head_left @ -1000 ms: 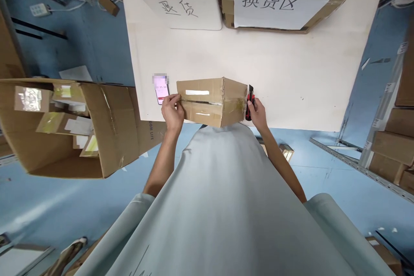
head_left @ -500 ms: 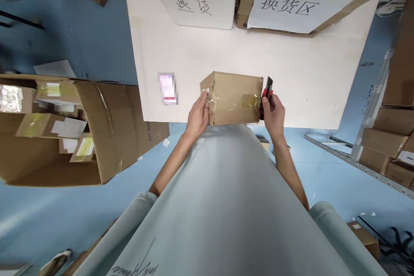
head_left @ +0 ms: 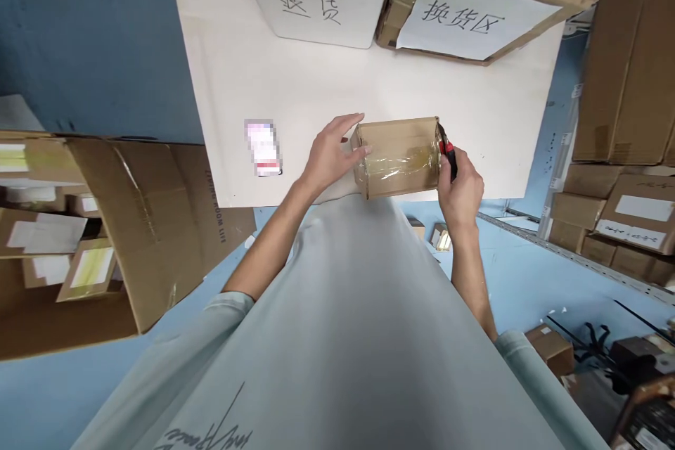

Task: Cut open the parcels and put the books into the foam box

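Note:
A small taped cardboard box (head_left: 401,156) sits at the near edge of the white table (head_left: 295,91). My left hand (head_left: 330,153) rests against the box's left end, with its fingers stretched out over the top corner. My right hand (head_left: 462,186) is closed around a red and black utility knife (head_left: 448,152), pressed against the box's right end. A phone (head_left: 262,148) lies flat on the table to the left of my left hand.
A white foam bin (head_left: 311,3) with handwriting and a cardboard box with a paper sign (head_left: 464,14) stand at the table's far side. A large open carton (head_left: 121,218) of parcels stands at left. Stacked boxes (head_left: 622,119) fill shelving at right.
The box has been turned so a taped side faces up. My left hand slid from the left end up onto the top corner and its fingers spread. The knife stays at the right end.

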Demonstrator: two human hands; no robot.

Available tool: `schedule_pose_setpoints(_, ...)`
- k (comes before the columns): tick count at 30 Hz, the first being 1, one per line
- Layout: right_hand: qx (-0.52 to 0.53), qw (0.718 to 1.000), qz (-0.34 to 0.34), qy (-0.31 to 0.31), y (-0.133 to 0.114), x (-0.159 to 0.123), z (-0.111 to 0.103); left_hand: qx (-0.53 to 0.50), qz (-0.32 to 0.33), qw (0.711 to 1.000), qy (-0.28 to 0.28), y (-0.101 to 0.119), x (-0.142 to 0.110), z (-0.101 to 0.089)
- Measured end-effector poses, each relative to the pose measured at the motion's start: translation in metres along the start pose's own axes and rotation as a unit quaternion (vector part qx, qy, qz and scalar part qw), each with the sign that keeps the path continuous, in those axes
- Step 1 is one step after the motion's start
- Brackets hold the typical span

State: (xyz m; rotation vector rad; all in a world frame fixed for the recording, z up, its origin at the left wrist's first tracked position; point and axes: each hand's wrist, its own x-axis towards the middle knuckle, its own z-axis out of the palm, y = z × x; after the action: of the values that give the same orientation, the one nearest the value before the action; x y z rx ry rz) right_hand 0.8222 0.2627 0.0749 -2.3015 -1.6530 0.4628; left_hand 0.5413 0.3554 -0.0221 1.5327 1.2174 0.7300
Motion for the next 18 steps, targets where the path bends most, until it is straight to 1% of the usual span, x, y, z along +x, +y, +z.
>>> schedule_pose_setpoints(2,0.009,1.000,0.013,-0.021,-0.012,-0.014,-0.005,0.002,0.007,1.000,-0.030,0.000,0.016,-0.003)
schedule_pose_setpoints(4,0.026,0.997,0.028,-0.062,-0.027,-0.029,-0.004,0.002,0.008,0.999,-0.048,-0.002,0.026,-0.004)
schedule_pose_setpoints(6,0.047,0.992,0.043,-0.109,-0.043,-0.043,0.001,0.001,0.008,0.998,-0.060,-0.004,0.030,-0.005)
schedule_pose_setpoints(9,0.076,0.982,0.053,-0.166,-0.068,-0.057,0.016,-0.010,0.003,0.997,-0.076,-0.002,0.031,-0.008)
schedule_pose_setpoints(11,0.085,0.976,0.051,-0.194,-0.081,-0.059,0.026,-0.022,-0.003,0.996,-0.083,0.001,0.030,-0.010)
schedule_pose_setpoints(13,0.078,0.974,0.048,-0.207,-0.091,-0.056,0.032,-0.032,-0.009,0.996,-0.088,0.002,0.030,-0.011)
schedule_pose_setpoints(18,0.031,0.973,0.050,-0.222,-0.103,-0.048,0.036,-0.051,-0.005,0.995,-0.088,-0.002,0.030,-0.010)
